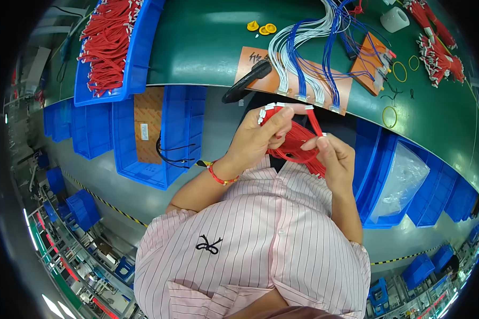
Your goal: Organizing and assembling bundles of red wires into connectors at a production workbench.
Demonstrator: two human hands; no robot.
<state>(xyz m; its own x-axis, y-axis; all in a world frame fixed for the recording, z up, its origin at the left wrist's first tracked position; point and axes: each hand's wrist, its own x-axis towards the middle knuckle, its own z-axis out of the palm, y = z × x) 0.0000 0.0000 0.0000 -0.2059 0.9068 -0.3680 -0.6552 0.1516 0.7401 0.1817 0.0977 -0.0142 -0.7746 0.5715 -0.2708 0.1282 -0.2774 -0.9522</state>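
From the head camera, looking down over our pink striped shirt point(261, 234), we held a bundle of red wires point(295, 142) between both hands, just in front of the near edge of the green workbench point(197, 48). Our left hand point(263, 135) was closed around the bundle, with the thumb and fingers pinched near the white connectors point(274, 108) at its top. That grip seemed to keep the wire ends lined up and fanned where we could see them. Our right hand point(332, 157) was closed too, pinching a single red strand by its white tip, apparently to separate it from the rest. The loop of the bundle hung between the two hands, clear of the bench.

On the far left of the bench sat a blue tray point(138, 64) piled with more red wires, all with white ends. Below the bench, on the left, stood an open blue bin point(178, 133) holding a brown cardboard sheet point(148, 125) and a black cable point(170, 154). On the right, another blue bin point(375, 175) held a clear plastic bag point(402, 178); we could not tell what was inside it. More blue bins stood further left and right on the floor.

On the bench ahead of us, blue and white wire harnesses point(303, 58) lay draped over orange boards point(274, 80), their connectors hanging near the edge. Further right lay another heap of red wires point(439, 48), yellow rings point(399, 72) and a white tape roll point(395, 19).
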